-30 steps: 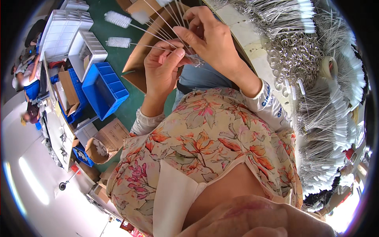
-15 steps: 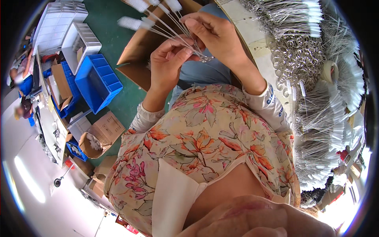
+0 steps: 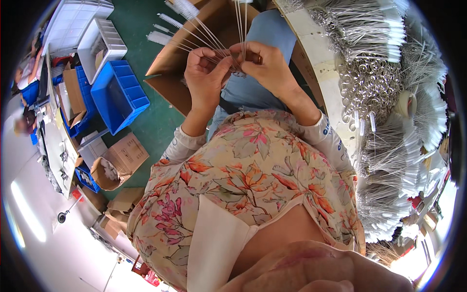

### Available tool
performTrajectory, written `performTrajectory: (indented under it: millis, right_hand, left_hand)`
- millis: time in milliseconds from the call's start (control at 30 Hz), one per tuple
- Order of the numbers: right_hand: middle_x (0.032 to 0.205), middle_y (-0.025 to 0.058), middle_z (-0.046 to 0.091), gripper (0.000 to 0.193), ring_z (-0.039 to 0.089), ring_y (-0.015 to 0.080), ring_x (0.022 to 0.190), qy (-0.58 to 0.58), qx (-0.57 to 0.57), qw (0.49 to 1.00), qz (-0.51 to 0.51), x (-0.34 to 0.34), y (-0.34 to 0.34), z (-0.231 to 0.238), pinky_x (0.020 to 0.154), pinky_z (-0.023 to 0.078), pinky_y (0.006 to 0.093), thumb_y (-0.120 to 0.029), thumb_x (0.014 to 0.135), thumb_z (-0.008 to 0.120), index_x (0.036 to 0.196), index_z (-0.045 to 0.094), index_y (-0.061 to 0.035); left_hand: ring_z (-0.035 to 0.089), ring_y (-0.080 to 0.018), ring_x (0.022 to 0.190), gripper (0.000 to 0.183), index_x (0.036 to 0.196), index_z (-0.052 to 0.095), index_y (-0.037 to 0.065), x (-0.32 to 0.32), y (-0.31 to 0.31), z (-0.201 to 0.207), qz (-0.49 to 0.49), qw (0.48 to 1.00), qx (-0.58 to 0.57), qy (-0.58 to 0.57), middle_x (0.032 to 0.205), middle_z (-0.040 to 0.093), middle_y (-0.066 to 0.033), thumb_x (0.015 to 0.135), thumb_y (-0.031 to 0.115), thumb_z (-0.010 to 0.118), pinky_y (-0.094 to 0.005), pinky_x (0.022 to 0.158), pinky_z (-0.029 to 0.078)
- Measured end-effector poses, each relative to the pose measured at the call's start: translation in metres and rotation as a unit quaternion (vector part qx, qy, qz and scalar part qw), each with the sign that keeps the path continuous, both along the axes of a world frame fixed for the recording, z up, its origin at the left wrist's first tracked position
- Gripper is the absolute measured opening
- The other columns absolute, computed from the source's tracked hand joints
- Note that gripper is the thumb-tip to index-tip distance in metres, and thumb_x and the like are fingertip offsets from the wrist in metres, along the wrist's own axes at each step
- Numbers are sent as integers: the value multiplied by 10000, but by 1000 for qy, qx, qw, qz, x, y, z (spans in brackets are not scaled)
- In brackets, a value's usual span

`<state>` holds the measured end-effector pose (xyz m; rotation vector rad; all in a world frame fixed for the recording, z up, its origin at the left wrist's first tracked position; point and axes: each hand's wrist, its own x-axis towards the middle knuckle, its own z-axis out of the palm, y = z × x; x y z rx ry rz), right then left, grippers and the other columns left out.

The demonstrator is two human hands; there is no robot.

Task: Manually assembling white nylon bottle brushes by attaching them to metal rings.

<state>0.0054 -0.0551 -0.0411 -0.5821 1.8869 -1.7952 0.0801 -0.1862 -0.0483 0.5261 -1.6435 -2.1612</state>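
Observation:
My left hand [image 3: 204, 80] pinches a fan of thin cleaning brushes [image 3: 170, 21], with white bristle heads and twisted wire stems. The heads spread up and to the left. Close beside it, my right hand [image 3: 269, 65] is closed on a few more wire stems [image 3: 241, 24], which stand nearly upright; their heads are mostly cut off at the top edge. The two hands' fingertips almost meet where the stems come together. Small metal loops [image 3: 237, 74] show just below the fingertips, partly hidden. An open cardboard box [image 3: 168, 92] lies behind and below my hands.
On the right, a worktable [image 3: 316, 36] bears bundles of white-bristled brushes [image 3: 389, 155], a heap of metal rings [image 3: 369, 85] and a tape roll [image 3: 405, 103]. Left on the green floor are a blue crate [image 3: 119, 97], a white crate [image 3: 114, 41] and a carton [image 3: 127, 155].
A few stems have swung upright in my right hand, apart from the fan in my left. My right hand has come slightly down, and the view has shifted a little.

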Motion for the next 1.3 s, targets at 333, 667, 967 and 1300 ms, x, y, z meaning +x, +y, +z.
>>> performTrajectory:
  millis: [333,667,967,1300]
  right_hand:
    - [885,70,656,245,625,102,791,-140,-55,987,53,1,-9,-4,689,509,228,-15,780,664,1008,584,26]
    - [910,93,654,293,631,130,820,-166,-95,981,37,2,-10,-9,704,522,239,35,764,664,1037,559,33]
    - [875,70,646,289,620,115,793,-149,-109,982,32,3,-8,-12,679,519,235,39,749,675,1018,571,17]
    - [874,64,646,301,611,101,797,-138,-113,984,-16,3,-9,-7,671,505,224,27,744,690,1024,579,11]
  left_hand:
    - [616,-140,825,267,943,439,26,9,-13,-3,-23,997,-70,23,922,620,-129,784,-77,626,-250,695,531]
    - [612,-152,883,257,956,444,15,8,-13,1,-52,995,-74,37,945,614,-127,791,-76,620,-249,755,509]
    - [608,-160,905,248,967,450,6,8,-11,2,-66,993,-87,51,957,616,-138,797,-79,611,-257,765,511]
    - [612,-127,768,232,963,459,13,4,-11,7,-27,995,-67,64,1000,626,-189,803,-76,602,-240,640,535]
